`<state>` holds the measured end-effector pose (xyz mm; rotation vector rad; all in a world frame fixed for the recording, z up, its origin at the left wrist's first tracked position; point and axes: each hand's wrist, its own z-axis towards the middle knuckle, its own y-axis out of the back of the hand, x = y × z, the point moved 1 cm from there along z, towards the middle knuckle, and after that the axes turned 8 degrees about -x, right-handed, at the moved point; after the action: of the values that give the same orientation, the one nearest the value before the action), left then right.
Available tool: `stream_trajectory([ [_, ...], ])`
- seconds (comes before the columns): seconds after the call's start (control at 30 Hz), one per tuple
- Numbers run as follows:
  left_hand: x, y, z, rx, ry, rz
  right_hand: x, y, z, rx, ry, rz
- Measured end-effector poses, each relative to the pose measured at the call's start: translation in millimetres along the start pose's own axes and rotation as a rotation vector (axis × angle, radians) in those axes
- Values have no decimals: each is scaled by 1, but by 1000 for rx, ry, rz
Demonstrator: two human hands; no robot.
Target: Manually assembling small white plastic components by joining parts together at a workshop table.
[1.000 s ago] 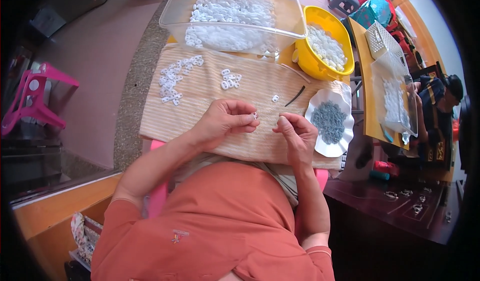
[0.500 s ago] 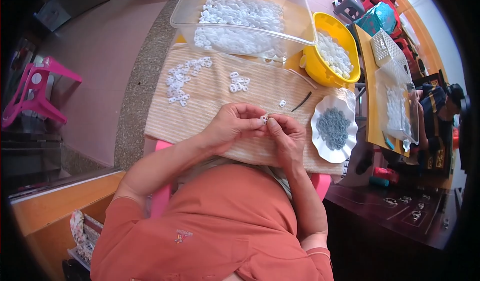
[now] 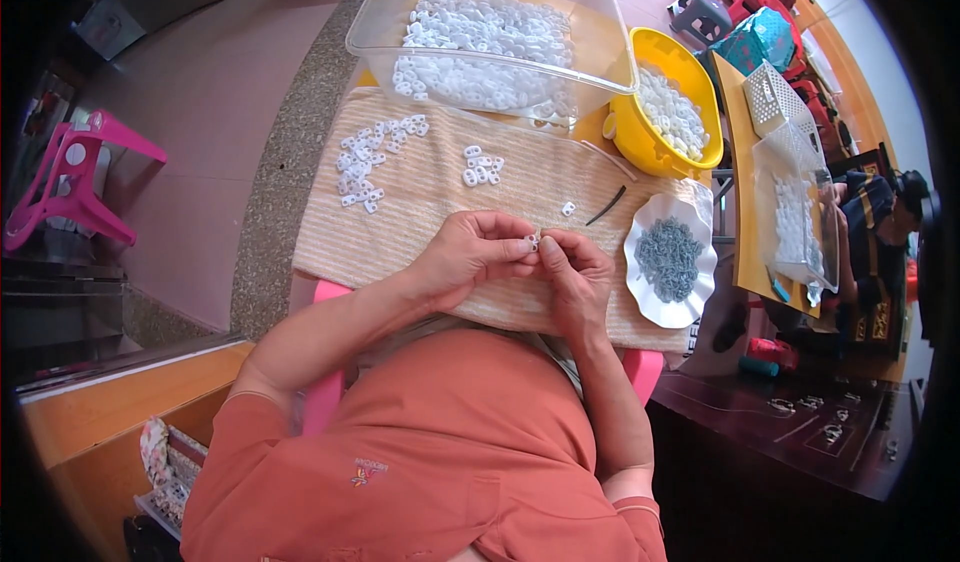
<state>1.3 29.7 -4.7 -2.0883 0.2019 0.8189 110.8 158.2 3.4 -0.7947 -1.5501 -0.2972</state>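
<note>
Close together over the front of the striped cloth, both hands meet at one small white plastic piece with holes (image 3: pixel 531 244). My left hand (image 3: pixel 476 254) pinches it between thumb and forefinger. Thumb and fingers of my right hand (image 3: pixel 578 272) are pressed together at the piece's right side; whatever they grip is too small to make out. A single like white piece (image 3: pixel 569 209) lies just beyond the right hand. Farther left are a small cluster of white pieces (image 3: pixel 483 170) and a larger scattered group (image 3: pixel 357 169). To the right, a scalloped white plate (image 3: pixel 642 300) holds a heap of small grey parts (image 3: pixel 669 260).
A clear plastic bin (image 3: pixel 480 60) of white pieces stands at the far side, beside a yellow basket (image 3: pixel 628 147) of more. A dark thin strip (image 3: pixel 606 205) lies near the plate. At right, a person sits by another table (image 3: pixel 745 252); a pink stool (image 3: pixel 75 187) stands left.
Both hands stay together at the white piece, with only slight finger movement. The whole view has shifted slightly.
</note>
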Motion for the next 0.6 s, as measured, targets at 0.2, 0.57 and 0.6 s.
stream_trajectory([
  [0.2,3,3,1,1,-6,-4,2,0,0,18,13,-42],
  [0.57,3,2,-1,11,-19,-6,7,6,4,101,-112,0],
  [0.6,3,2,-2,13,-20,5,5,8,5,102,-112,0],
])
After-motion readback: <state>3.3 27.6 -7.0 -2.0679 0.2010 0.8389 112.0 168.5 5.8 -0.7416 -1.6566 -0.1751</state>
